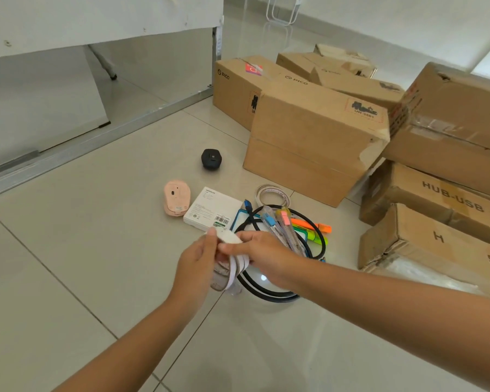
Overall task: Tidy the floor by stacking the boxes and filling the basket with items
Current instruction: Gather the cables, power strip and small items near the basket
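Both hands are holding a coiled white cable (232, 264) above the floor (68, 264): the left hand (198, 258) and the right hand (262, 257) are each closing their fingers on its top loop. Just beyond, a black cable (269, 290), pens (280, 227) and highlighters (314, 227) are lying beside a white box (210, 207) and a pink mouse (177, 198). Cardboard boxes (314, 137) are sitting toward the floor's far right side.

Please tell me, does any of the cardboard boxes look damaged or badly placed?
Yes. The front box has a torn, crushed corner on its right edge. The large box to its right sits tilted on the HUB-USB box, and its top shows a small hole. The boxes lie scattered, not stacked.
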The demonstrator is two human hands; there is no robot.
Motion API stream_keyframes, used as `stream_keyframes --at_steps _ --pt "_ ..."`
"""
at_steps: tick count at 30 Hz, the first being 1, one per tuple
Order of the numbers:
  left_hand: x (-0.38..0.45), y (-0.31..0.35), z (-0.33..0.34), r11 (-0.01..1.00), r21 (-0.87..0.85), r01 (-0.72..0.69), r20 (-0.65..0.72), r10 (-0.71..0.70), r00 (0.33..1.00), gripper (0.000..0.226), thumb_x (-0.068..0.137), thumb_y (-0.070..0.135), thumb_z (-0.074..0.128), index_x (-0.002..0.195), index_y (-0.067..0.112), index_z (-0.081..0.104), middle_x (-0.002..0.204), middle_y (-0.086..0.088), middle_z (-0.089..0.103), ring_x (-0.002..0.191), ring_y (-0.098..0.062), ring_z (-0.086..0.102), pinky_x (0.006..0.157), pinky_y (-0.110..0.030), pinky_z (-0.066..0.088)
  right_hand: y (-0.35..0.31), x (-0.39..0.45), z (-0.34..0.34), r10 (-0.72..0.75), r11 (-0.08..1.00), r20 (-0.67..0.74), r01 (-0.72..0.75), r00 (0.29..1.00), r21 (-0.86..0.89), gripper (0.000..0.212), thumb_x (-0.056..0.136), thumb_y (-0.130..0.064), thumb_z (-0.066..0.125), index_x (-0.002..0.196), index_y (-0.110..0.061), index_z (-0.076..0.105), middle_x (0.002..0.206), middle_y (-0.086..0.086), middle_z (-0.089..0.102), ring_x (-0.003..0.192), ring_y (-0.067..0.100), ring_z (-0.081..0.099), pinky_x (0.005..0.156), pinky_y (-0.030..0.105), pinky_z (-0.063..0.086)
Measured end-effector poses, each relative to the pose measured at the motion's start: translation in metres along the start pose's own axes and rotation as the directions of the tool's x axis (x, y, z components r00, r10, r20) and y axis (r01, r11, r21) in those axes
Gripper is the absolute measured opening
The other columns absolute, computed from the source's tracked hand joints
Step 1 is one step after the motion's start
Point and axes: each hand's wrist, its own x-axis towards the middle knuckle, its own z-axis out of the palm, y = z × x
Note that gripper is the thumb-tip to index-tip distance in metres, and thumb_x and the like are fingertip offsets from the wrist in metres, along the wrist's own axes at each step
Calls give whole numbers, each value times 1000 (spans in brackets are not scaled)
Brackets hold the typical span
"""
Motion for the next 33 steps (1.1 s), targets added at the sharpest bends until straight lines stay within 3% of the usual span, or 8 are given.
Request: stream_keyframes --at_steps 6,10,14,20,24,28,31,33 --pt "3 -2 10 947 -174 272 72 -263 962 46 89 48 49 113 11 64 95 -13 71 93 -25 67 89 -43 52 0 -12 6 -95 995 18 94 995 16 15 85 -5 64 98 -11 67 83 0 69 64 1 65 56 10 50" --pt "0 7 10 908 -301 290 129 -263 956 48 89 46 50 109 5 64 63 -4 68 58 -14 66 56 -26 51 -1 -17 5 -159 987 -1 159 987 25 11 86 -12 65 93 -21 65 84 -7 68 68 -3 65 58 8 49" --pt "-3 12 11 856 -412 311 196 -250 948 41 95 38 43 115 7 61 87 -9 73 72 -17 71 75 -35 56 -2 -18 4 -171 984 -23 172 985 49 7 90 -12 60 95 -16 63 81 -3 67 59 -3 64 51 9 49" --pt "-4 17 16 845 -475 248 52 -254 966 24 86 31 61 97 12 72 86 -11 74 76 -22 71 72 -33 56 3 -16 12 -208 969 -89 218 974 121 14 91 -13 58 105 -15 58 100 3 69 84 8 66 63 10 51" --pt "-6 24 16 887 -433 160 -44 -198 979 13 81 23 69 85 12 75 82 -11 73 65 -16 65 52 -18 52 5 -17 18 -176 966 -170 203 970 159 18 92 -19 57 108 -13 53 102 3 67 87 8 64 64 10 48" --pt "-4 22 17 922 -328 205 -77 -242 967 12 81 24 69 78 13 75 81 -11 73 71 -23 68 60 -25 54 10 -13 14 -89 987 -115 103 989 123 13 93 -23 56 104 -16 55 108 4 66 100 17 63 90 33 51" --pt "-2 15 14 929 -267 256 -115 -294 949 22 85 33 64 78 14 72 86 -13 72 76 -24 69 68 -30 56 11 -21 11 -98 995 -14 98 995 1 19 95 -19 51 110 -10 57 95 1 62 86 11 59 82 24 47" --pt "-6 16 11 896 -257 363 -46 -387 921 36 90 43 53 84 11 68 75 -12 69 59 -19 66 46 -19 51 17 -23 10 -138 954 6 134 990 -267 25 99 -24 41 112 -11 59 102 2 57 89 9 55 79 18 42"
